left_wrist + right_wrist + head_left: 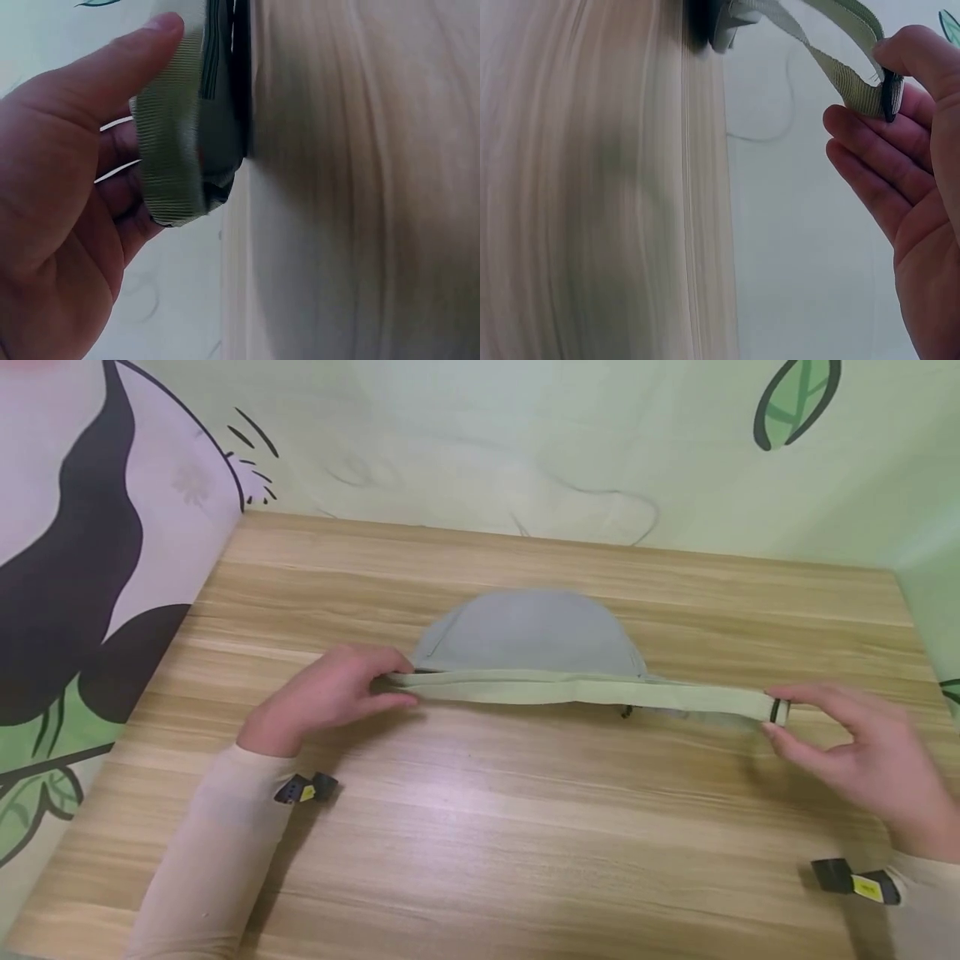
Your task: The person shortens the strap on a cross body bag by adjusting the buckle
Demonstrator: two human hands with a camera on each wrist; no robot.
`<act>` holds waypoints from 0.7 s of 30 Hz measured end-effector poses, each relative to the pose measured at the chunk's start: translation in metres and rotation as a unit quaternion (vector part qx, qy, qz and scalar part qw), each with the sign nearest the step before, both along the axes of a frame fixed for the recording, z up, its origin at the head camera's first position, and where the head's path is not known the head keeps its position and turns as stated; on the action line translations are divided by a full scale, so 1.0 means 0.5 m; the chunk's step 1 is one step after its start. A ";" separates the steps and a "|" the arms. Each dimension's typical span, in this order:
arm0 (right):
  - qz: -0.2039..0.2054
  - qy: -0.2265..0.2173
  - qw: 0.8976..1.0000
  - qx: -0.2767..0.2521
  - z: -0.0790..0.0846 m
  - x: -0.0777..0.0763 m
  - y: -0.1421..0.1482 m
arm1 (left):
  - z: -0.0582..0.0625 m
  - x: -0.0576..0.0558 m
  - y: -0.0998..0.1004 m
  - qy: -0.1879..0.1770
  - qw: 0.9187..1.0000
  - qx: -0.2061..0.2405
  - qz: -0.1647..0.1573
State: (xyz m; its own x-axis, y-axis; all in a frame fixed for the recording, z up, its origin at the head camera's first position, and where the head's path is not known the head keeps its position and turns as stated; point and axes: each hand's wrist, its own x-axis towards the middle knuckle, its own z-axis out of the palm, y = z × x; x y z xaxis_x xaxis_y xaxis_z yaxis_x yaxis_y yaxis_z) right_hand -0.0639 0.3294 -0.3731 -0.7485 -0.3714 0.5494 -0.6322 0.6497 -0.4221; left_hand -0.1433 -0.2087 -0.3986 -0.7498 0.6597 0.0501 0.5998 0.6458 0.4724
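Note:
A grey half-moon bag [536,631], like a waist bag, lies on the wooden table with its rounded side away from me. Along its near side runs a pale green webbing strap [525,687], stretched between both hands. My left hand [330,697] holds the strap at the bag's left end, thumb on the near face and fingers behind it in the left wrist view. My right hand [877,747] pinches the strap's looped right end by a black slider [889,95], out beyond the bag. In the right wrist view, two lengths of webbing meet at that slider.
The wooden table [480,827] reaches forward to a pale green backdrop [465,452] with leaf and panda drawings. Black devices with yellow labels sit on both wrists, the left device [306,788] and the right device [858,882].

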 end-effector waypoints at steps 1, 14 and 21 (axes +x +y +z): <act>-0.003 -0.004 1.000 -0.002 0.000 0.001 -0.003 | -0.001 0.000 0.002 0.004 1.000 -0.003 -0.002; 0.014 0.033 0.999 0.003 0.004 -0.013 -0.027 | -0.009 -0.003 0.010 0.021 0.998 -0.056 -0.007; -0.006 0.043 0.998 0.042 -0.007 -0.023 0.006 | -0.004 -0.005 0.006 -0.007 1.000 -0.025 -0.010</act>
